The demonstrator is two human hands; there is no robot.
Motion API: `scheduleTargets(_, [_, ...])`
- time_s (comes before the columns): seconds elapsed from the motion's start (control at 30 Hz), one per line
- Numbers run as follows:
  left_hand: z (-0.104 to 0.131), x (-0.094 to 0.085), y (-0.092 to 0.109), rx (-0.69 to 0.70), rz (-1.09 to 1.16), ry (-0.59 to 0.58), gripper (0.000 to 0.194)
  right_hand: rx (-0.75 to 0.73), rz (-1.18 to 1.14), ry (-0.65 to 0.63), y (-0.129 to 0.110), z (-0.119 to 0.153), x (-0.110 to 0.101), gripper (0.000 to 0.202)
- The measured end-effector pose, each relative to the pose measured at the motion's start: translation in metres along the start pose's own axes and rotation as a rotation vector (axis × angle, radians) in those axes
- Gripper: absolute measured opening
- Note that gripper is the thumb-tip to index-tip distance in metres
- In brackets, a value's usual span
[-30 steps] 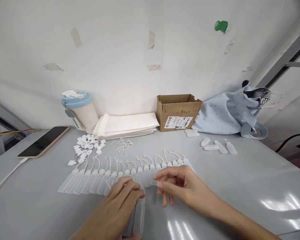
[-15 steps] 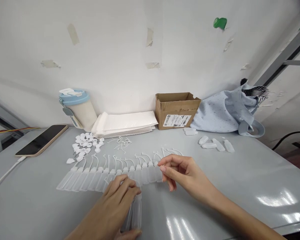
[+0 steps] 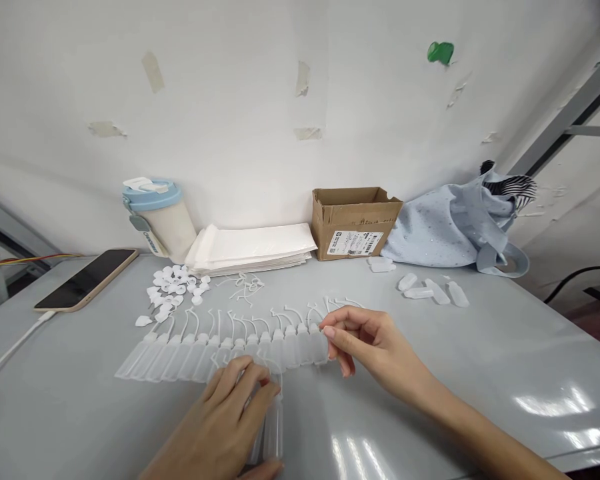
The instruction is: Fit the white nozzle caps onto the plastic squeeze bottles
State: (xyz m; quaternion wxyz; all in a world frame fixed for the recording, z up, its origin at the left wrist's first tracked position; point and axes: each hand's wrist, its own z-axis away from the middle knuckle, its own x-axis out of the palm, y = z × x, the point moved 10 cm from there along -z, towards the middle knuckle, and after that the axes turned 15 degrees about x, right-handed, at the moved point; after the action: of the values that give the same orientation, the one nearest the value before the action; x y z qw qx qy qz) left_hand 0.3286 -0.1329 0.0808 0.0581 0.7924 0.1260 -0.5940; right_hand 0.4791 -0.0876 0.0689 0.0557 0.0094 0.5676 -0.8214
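A row of small translucent plastic tubes (image 3: 180, 357) lies side by side, each with a white neck and a thin white string (image 3: 211, 322) running up from it. My left hand (image 3: 225, 413) is closed around a few more such tubes (image 3: 273, 430) in front of the row; its fingers cover much of them. At the row's right end, my right hand (image 3: 363, 343) has thumb and index finger pinched beside the last tubes' necks. What sits in that pinch is too small to make out. White caps (image 3: 173, 285) are heaped at the back left.
Loose strings (image 3: 247, 285) lie behind the row. Along the wall stand a cup (image 3: 160, 217), stacked white envelopes (image 3: 255, 245), a cardboard box (image 3: 355, 223) and a light blue bag (image 3: 443, 223). More loose tubes (image 3: 433, 291) lie at right, a charging phone (image 3: 87, 279) at left.
My right hand has shifted slightly right along the row. My left hand keeps its hold, its fingers moving a little. The whole view has shifted slightly.
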Motion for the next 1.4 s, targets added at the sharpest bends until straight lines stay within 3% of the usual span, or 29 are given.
scheduleTargets(0.33, [0.009,0.002,0.007,0.064,-0.103,0.045,0.055,-0.045,-0.013,0.087,-0.004,-0.003,-0.021,0.022])
scheduleTargets(0.57, [0.012,-0.008,-0.004,-0.089,0.029,0.103,0.044,-0.159,0.039,0.319,-0.016,-0.001,-0.058,0.02])
scheduleTargets(0.7, [0.007,-0.023,-0.029,-0.196,0.168,0.184,0.024,-0.236,0.184,0.541,-0.028,0.003,-0.087,0.022])
scheduleTargets(0.83, [-0.009,-0.03,-0.078,-0.341,0.257,0.203,0.02,-0.248,0.299,0.693,-0.03,0.001,-0.124,0.023])
scheduleTargets(0.93, [-0.016,-0.025,-0.126,-0.501,0.19,0.155,0.028,-0.199,0.428,0.781,-0.025,-0.006,-0.154,0.019])
scheduleTargets(1.03, [-0.02,-0.012,-0.157,-0.522,0.16,0.125,0.028,-0.147,0.569,0.864,-0.021,-0.011,-0.179,0.012])
scheduleTargets(1.13, [-0.018,0.004,-0.166,-0.485,0.162,0.091,0.03,-0.106,0.678,0.881,-0.017,-0.016,-0.189,0.01])
scheduleTargets(1.27, [-0.018,0.021,-0.156,-0.388,0.197,0.048,0.035,-0.087,0.777,0.879,-0.014,-0.019,-0.189,0.015])
scheduleTargets(1.4, [-0.021,0.033,-0.157,-0.383,0.201,0.023,0.039,-0.089,0.843,0.867,-0.012,-0.021,-0.185,0.018])
